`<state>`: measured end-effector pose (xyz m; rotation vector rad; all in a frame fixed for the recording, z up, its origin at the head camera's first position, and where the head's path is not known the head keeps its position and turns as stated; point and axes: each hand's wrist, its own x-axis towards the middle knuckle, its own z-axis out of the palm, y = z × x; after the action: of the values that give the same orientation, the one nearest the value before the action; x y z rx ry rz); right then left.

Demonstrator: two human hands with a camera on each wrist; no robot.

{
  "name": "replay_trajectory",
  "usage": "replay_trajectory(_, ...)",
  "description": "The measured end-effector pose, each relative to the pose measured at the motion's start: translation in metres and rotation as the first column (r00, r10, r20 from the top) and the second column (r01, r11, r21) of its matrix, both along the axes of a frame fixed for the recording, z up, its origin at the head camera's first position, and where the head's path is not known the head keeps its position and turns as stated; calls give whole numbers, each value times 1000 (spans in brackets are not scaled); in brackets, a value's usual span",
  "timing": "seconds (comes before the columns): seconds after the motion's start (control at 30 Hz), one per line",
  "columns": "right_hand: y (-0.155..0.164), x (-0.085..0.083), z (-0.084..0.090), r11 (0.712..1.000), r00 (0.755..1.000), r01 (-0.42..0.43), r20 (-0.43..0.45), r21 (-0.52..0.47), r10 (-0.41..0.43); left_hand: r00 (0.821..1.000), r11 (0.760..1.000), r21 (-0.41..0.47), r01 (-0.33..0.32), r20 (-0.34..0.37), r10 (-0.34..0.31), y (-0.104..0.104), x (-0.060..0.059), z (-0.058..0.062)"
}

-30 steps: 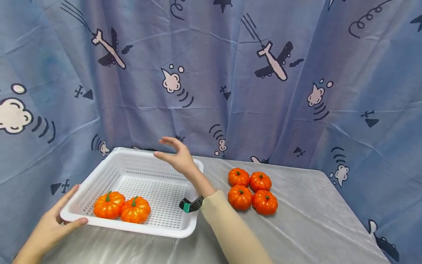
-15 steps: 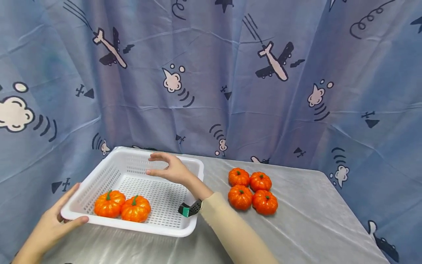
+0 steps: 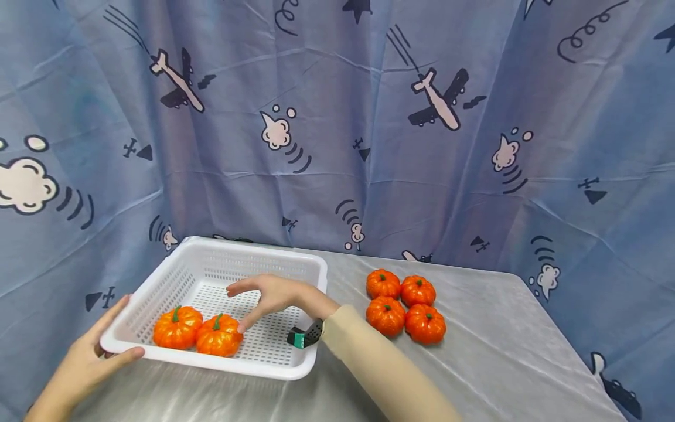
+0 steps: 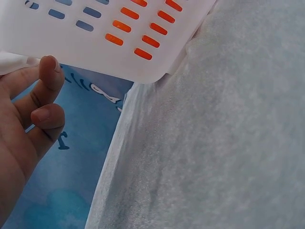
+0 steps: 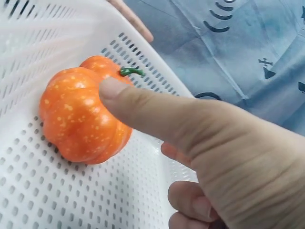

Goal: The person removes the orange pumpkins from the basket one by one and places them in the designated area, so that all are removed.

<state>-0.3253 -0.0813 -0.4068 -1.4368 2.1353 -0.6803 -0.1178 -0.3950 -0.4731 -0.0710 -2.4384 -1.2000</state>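
- At the lower left of the head view, the left hand (image 3: 84, 366) grips the near left corner of the white basket (image 3: 311, 275), thumb on top of the rim and fingers (image 4: 47, 78) curled underneath against its outer wall.
- The basket is a shallow perforated tray resting on the grey tabletop (image 3: 501, 351), left of centre in the frame.
- Two orange pumpkins lie inside it, touching each other along the near wall: the left pumpkin (image 3: 177, 327) and the right pumpkin (image 3: 218, 336), each with a green stem.
- The right hand (image 3: 276, 296) reaches into the basket from the right with its fingers (image 3: 248, 319) spread and relaxed, holding nothing; a fingertip is at the right pumpkin's edge, and the right wrist view shows the thumb lying over that pumpkin.
- A beige sleeve (image 3: 379, 369) covers the right forearm, with a black and green wrist strap (image 3: 304, 336) at its cuff.
- Right of the basket, well apart from it, four more pumpkins (image 3: 405, 306) sit in a tight square on the tabletop.
- Behind everything hangs a blue curtain (image 3: 337, 146) printed with aeroplanes and clouds; no readable writing shows.
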Motion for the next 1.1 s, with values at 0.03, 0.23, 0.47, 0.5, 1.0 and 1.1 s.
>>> replay_trajectory(0.03, -1, 1, 0, 1000, 1000, -10, -7, 8, 11, 1000, 1000, 1, 0, -4, 0, 0, 0, 0)
replay_trajectory(0.23, -11, 5, -1, 996, 998, -62, -24, 56, 63, 1000, 1000, 6, -13, -9, 13, 1, 4, -1)
replay_trajectory(0.47, -20, 14, 7, 990, 995, -92, -31, 103, 96, 997, 998, -28, -50, 50, 52, 1, 4, -1)
replay_trajectory(0.5, -21, 15, 8, 989, 995, -92, -32, 114, 96, 998, 998, -29, -48, 45, 49, 1, 4, -1)
replay_trajectory(1.0, -23, 15, -1, 976, 996, -72, -43, 206, 83, 998, 998, -26, -50, 40, 51, 2, 1, -2)
replay_trajectory(1.1, -23, 15, -2, 976, 996, -73, -44, 203, 84, 999, 999, -29, -35, -3, 35, 1, 0, -2)
